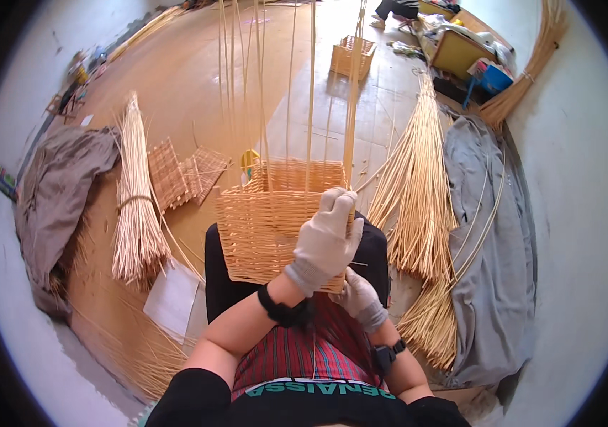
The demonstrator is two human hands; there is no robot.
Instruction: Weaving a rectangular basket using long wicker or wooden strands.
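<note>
A square wicker basket (265, 235) of pale woven rods rests on my lap, its long upright stakes rising from the rim. My left hand (326, 238), in a white glove, reaches across to the basket's right corner, its fingers closed over the edge there. Below it, my gloved right hand (361, 297) is at the basket's lower right corner with fingers bent together. A thin rod end pokes out just above those fingers, but what they pinch is hidden.
Bundles of willow rods stand left (136, 206) and right (421, 192), beside a grey cloth (485, 249). Flat woven panels (168, 174) lie front left. Farther off are a finished-looking basket (352, 58), a blue container (492, 78) and a seated person's legs (389, 8).
</note>
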